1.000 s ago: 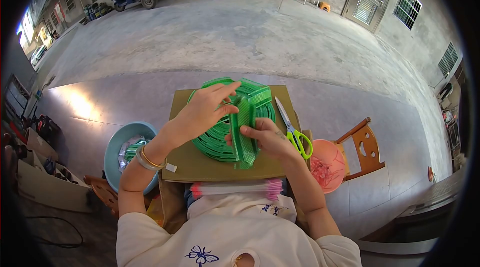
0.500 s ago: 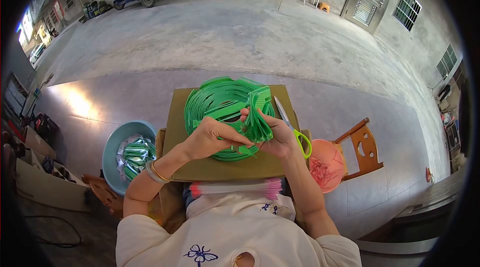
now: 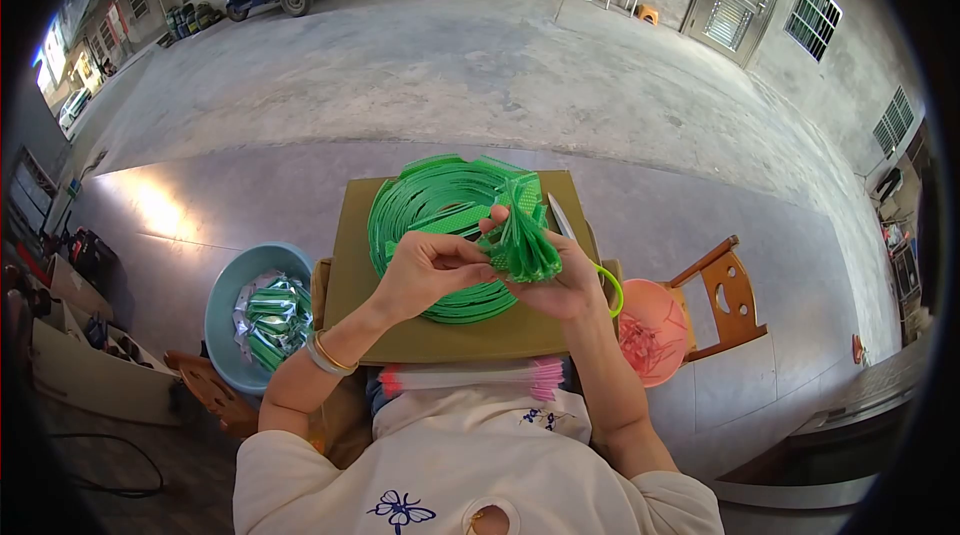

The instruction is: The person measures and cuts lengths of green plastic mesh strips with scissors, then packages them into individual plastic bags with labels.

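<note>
My right hand (image 3: 562, 280) is closed around a gathered bundle of pleated green mesh strip (image 3: 530, 247), its folds fanning out toward me. Beside the bundle, my left hand (image 3: 432, 273) pinches at its lower left edge, where the strip is mostly covered by the fingers. Beneath both hands lies a large loose coil of the same green strip (image 3: 410, 200), on an olive-brown board (image 3: 350, 235). Scissors with yellow-green handles (image 3: 612, 290) rest at the board's right edge, partly behind my right hand.
On the left, a blue basin (image 3: 222, 285) holds green and silvery packets. At right, a pink basin (image 3: 670, 305) with reddish strips sits by a wooden chair (image 3: 725, 300). A bundle of pink-tipped white strips (image 3: 470, 378) lies across my lap.
The bundle in my right hand has turned and shifted slightly right. My left hand has moved up and right, and the loose strip end below it no longer shows.
</note>
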Available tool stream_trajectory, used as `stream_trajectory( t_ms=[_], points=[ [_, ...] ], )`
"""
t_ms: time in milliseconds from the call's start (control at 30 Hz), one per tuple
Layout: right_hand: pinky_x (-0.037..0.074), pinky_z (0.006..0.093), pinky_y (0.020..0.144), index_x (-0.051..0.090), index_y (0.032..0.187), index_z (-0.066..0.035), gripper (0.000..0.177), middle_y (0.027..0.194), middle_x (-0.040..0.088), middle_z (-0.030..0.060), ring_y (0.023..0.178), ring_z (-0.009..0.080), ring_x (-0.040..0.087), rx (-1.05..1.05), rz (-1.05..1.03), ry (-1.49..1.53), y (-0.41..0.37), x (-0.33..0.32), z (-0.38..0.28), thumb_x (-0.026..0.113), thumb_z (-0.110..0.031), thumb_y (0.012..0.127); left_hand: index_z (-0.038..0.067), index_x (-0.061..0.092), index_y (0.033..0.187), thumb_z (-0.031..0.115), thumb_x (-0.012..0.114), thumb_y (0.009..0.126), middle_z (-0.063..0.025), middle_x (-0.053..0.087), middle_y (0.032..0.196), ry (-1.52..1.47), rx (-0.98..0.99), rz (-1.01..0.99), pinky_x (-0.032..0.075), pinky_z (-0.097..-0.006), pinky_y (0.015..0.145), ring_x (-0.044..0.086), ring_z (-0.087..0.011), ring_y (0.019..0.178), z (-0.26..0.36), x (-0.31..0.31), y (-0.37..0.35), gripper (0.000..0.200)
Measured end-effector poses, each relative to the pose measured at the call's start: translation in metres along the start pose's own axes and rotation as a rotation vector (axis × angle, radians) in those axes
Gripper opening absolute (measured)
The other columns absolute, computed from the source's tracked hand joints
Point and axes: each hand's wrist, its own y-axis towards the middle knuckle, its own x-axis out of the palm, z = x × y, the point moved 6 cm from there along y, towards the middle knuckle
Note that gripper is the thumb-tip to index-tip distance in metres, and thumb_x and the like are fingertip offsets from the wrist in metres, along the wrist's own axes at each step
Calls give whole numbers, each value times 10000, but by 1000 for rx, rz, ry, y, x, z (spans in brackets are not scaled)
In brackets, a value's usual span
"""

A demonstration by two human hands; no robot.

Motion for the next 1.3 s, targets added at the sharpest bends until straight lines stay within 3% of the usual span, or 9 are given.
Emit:
stream_trajectory(
  t_ms=[167, 367, 467, 567, 700, 867, 967, 1200, 1300],
  points=[
    [484, 347, 837, 510, 1150, -11, 327, 1061, 592, 122, 966, 202, 587, -195, 187, -142, 7, -12, -3, 433, -252, 943, -43, 642, 813, -15, 665, 773, -42, 649, 770, 12, 24, 12, 488, -184, 637, 586, -52, 704, 3, 2, 0, 54],
    [536, 343, 748, 491, 1071, 29, 266, 986, 610, 159, 881, 238, 624, -561, 356, -277, 10, -7, -3, 443, -200, 943, -21, 562, 977, -18, 661, 776, -35, 621, 840, 93, 50, 45, 481, -191, 699, 584, -62, 793, -7, -3, -1, 224],
    [537, 335, 734, 486, 1034, 30, 235, 974, 617, 160, 861, 245, 632, -710, 373, -349, 8, -5, -6, 432, -182, 948, -10, 510, 1103, 51, 713, 750, -48, 626, 836, -277, 5, 40, 497, -236, 746, 600, -91, 823, 8, 10, -2, 412],
    [525, 317, 738, 488, 1008, 30, 224, 958, 626, 159, 848, 229, 633, -824, 362, -479, 4, 0, -8, 419, -177, 954, -17, 455, 1180, 96, 729, 746, -74, 635, 866, -240, 10, 44, 499, -256, 764, 607, -108, 858, 3, 6, 0, 525],
    [501, 282, 735, 494, 1011, 37, 249, 942, 638, 157, 832, 183, 623, -950, 391, -672, -5, 11, -10, 411, -192, 960, -53, 533, 1077, 90, 681, 789, -114, 650, 840, 130, -25, 63, 521, -251, 701, 634, -123, 786, -1, 7, 8, 354],
    [486, 266, 704, 508, 1033, 34, 254, 972, 636, 156, 780, 144, 602, -962, 371, -615, -11, 19, -12, 437, -195, 950, -72, 608, 858, 45, 626, 823, -112, 650, 748, 74, -51, 116, 537, -238, 590, 647, -139, 662, -6, 6, 10, 124],
    [477, 254, 667, 515, 1040, 30, 247, 957, 637, 149, 740, 128, 589, -973, 277, -467, -10, 26, -12, 448, -187, 944, -67, 592, 878, 47, 627, 823, -109, 648, 759, -89, -42, 138, 541, -243, 567, 650, -151, 650, -5, 14, 7, 131],
    [423, 213, 530, 500, 1081, 12, 221, 745, 573, 44, 598, 82, 516, -654, 5, -501, 0, 28, -12, 413, -139, 945, -42, 496, 1128, 63, 630, 827, -116, 634, 916, -36, -79, -55, 540, -251, 682, 630, -146, 855, -10, 13, 7, 346],
    [390, 205, 494, 506, 1069, -18, 194, 706, 544, 9, 555, 65, 479, -348, 142, -993, -5, 28, -18, 408, -130, 944, -27, 452, 1226, 90, 652, 817, -112, 632, 961, 16, 102, 33, 529, -250, 723, 611, -133, 908, 25, -6, 6, 470]
  ],
)
